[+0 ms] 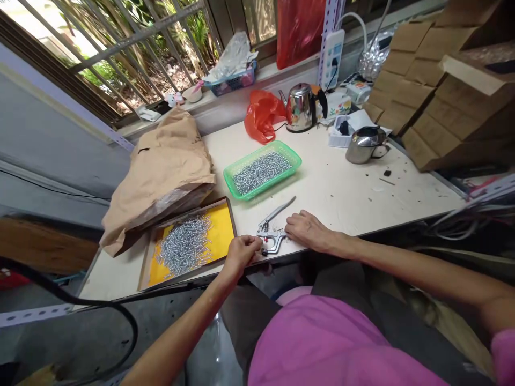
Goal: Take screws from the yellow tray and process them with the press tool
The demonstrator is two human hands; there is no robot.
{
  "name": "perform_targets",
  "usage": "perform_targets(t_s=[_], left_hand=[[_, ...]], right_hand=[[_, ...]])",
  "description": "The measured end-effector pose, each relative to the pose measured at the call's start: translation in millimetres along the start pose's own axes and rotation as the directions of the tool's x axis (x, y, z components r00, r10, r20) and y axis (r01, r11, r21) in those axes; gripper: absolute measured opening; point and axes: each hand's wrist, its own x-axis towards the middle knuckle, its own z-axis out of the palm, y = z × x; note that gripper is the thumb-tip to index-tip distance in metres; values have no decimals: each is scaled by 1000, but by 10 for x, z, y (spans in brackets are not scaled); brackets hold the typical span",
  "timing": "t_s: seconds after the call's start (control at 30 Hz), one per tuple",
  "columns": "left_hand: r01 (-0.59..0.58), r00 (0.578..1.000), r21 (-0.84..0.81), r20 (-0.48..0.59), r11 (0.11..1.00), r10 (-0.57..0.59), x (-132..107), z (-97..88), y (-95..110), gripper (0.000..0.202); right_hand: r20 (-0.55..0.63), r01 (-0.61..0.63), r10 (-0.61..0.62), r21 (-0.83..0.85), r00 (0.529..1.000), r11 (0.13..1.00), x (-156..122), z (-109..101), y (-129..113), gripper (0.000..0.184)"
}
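Near the table's front edge lies a silvery pair of hand-press pliers (pixel 276 241), with a C-shaped jaw, small red and black parts at its tip and a long lever standing open. My right hand (pixel 308 230) is closed around the handle end at the right of the pliers. My left hand (pixel 241 253) is at the jaw side, thumb and fingers pinched together; what they hold is too small to make out. Left of it, a shallow tray with a yellow bottom (pixel 222 225) holds a heap of small silvery metal pieces (pixel 183 246).
A green plastic basket (pixel 295 159) with similar metal pieces stands behind the pliers. A large brown paper bag (pixel 164 155) leans behind the tray. Farther back are a red plastic bag (pixel 261 115), a kettle (pixel 300 110) and a metal pot (pixel 362 147). Stacked cardboard (pixel 450 107) rises at right.
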Motion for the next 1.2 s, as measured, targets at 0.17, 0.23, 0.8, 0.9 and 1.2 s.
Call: perform_targets(t_s=[0.17, 0.23, 0.8, 0.9, 1.2], left_hand=[[71, 997, -65, 24, 995, -70, 105, 86, -39, 26], [86, 996, -76, 34, 993, -84, 144, 92, -29, 27], [114, 967, 217, 198, 969, -159, 200, 55, 28, 28], [97, 970, 229, 198, 969, -144, 190, 56, 16, 29], [121, 970, 187, 188, 975, -156, 151, 64, -15, 33]], right_hand=[[-51, -4, 2, -47, 999, 999, 36, 76, 96, 19], [-63, 6, -9, -48, 998, 999, 32, 82, 112, 19], [44, -42, 40, 32, 998, 999, 61, -133, 273, 71], [110, -29, 28, 7, 994, 1000, 161, -126, 422, 101], [120, 22, -23, 8, 992, 1000, 231, -195, 441, 97]])
